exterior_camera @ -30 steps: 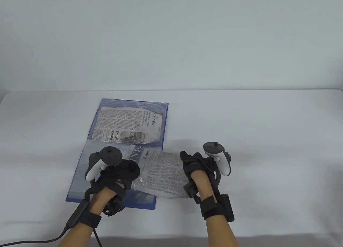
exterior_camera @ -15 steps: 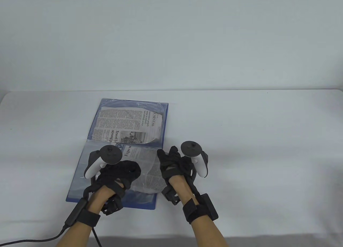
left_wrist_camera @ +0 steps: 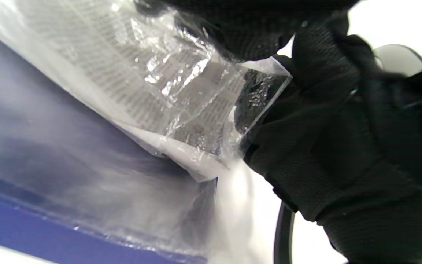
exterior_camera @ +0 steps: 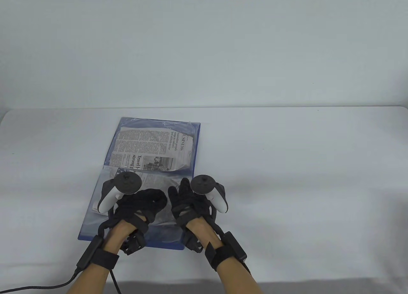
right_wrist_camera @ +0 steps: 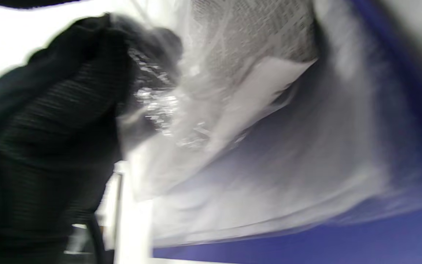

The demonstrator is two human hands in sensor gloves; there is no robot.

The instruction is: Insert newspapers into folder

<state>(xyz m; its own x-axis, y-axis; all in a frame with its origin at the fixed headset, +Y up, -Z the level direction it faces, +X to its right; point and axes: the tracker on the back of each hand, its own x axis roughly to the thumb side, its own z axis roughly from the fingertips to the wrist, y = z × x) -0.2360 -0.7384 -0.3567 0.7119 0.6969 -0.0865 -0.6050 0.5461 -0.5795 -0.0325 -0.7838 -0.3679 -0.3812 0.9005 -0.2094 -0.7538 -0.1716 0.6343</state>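
Note:
A blue folder [exterior_camera: 94,231] lies open at the table's left, and its far half holds a newspaper [exterior_camera: 149,147] under clear plastic. A second newspaper [exterior_camera: 153,180] lies almost wholly inside the near half's clear sleeve [left_wrist_camera: 266,75], and its print shows through in the left wrist view [left_wrist_camera: 130,80]. My left hand [exterior_camera: 153,202] pinches the sleeve's right edge and holds it lifted. My right hand [exterior_camera: 180,192] is at the sleeve mouth and grips the newspaper's right edge. Its fingers [left_wrist_camera: 260,95] show through the plastic corner. The right wrist view is blurred and shows the newspaper [right_wrist_camera: 255,40] over the blue cover [right_wrist_camera: 343,245].
The folder's near edge sits close to the white table's front edge. A black cable [exterior_camera: 38,287] trails from my left wrist off the bottom left. The white tabletop [exterior_camera: 302,166] stretches to the right of the folder.
My right hand has moved left with the second newspaper, sliding it from beside the folder into the near sleeve. My left hand has stayed on the sleeve's edge.

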